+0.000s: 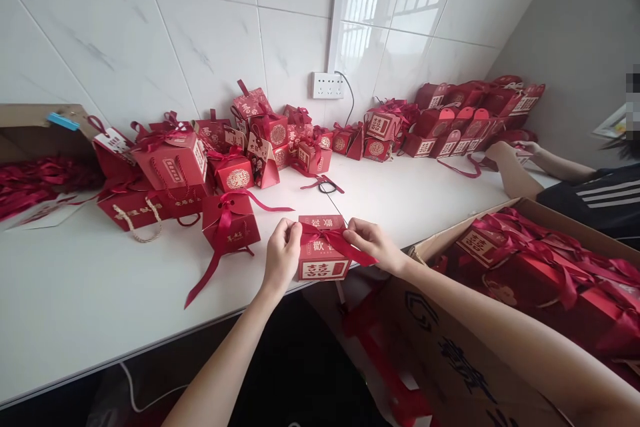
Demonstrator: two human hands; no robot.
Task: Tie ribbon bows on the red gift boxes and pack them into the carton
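Observation:
A small red gift box (323,265) with a white label sits at the front edge of the white counter (90,293). A red ribbon (333,238) runs across its top. My left hand (283,255) pinches the ribbon's left end, fingers closed. My right hand (373,243) pinches the right end, where a ribbon tail trails off to the right. Just left of the box stands another red box (231,221) tied with a long ribbon that hangs over the counter.
Several red gift boxes (260,137) are heaped along the tiled wall. A cardboard carton (450,353) of ribboned boxes stands at my right. Loose red ribbons (35,180) lie far left by a brown box. Another person's arm (520,170) reaches in at the right.

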